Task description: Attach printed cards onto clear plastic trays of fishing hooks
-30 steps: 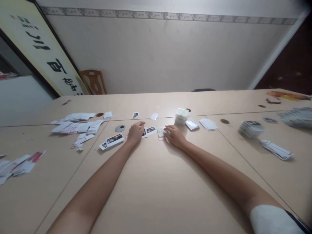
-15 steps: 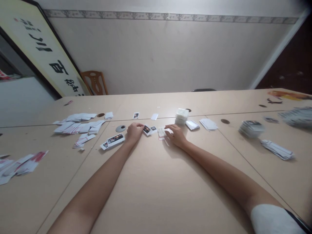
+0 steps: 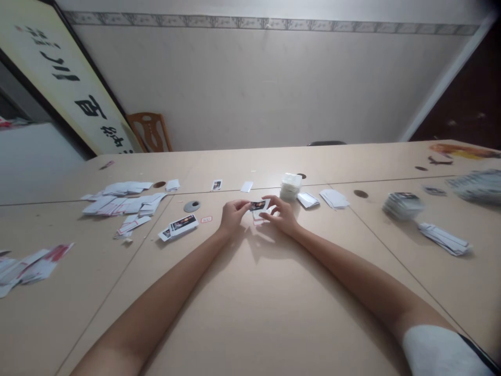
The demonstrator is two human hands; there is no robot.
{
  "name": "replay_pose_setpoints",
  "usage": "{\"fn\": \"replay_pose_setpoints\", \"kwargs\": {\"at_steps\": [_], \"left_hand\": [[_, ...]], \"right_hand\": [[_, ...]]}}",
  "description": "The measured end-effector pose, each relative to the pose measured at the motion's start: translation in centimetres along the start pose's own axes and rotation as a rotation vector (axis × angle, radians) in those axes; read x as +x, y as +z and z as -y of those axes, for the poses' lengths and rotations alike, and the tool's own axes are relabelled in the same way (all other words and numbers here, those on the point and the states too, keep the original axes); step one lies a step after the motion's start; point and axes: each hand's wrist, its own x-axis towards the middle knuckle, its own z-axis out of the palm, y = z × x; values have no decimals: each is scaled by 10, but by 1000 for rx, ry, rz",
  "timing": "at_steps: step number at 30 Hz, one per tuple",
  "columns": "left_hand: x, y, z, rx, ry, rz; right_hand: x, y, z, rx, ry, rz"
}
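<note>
Near the middle of the table, my left hand (image 3: 234,215) pinches a small photo card (image 3: 258,205) by its left end, raised over the tabletop. My right hand (image 3: 282,215) is at the card's right side, its thumb and fingers around a pale clear packet (image 3: 261,215) that lies partly under the card. A small red-edged label (image 3: 206,220) lies left of my left hand. Further left is a stack of photo cards (image 3: 183,223). Behind the hands are a single photo card (image 3: 216,185) and a white card (image 3: 246,186).
On the table (image 3: 235,303), white paper strips (image 3: 125,201) lie at the left. A stack of clear packets (image 3: 290,185) stands behind my right hand, with white cards (image 3: 334,199) beside it. Further right are a stack of photo packets (image 3: 403,206) and a long white bundle (image 3: 444,239).
My left hand has moved right with the photo card, bringing it over the clear packet by my right hand. The red-edged label is now uncovered.
</note>
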Motion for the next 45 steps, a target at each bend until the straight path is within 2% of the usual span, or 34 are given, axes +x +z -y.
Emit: {"fn": "replay_pose_setpoints", "kwargs": {"at_steps": [3,7,11,18,28,45], "left_hand": [[1,1,0,-75,-13,47],[1,1,0,-123,-32,52],[-1,2,0,-169,-44,77],[-3,0,-1,-250,-89,141],[-6,2,-4,-392,-176,239],[-5,4,3,-424,-184,193]], "right_hand": [[-1,1,2,8,-36,9],[-3,7,5,47,-23,18],[-5,11,9,22,-15,-20],[-5,8,9,-65,-13,-30],[-4,6,8,-69,-30,-23],[-5,8,9,-66,-24,-30]]}}
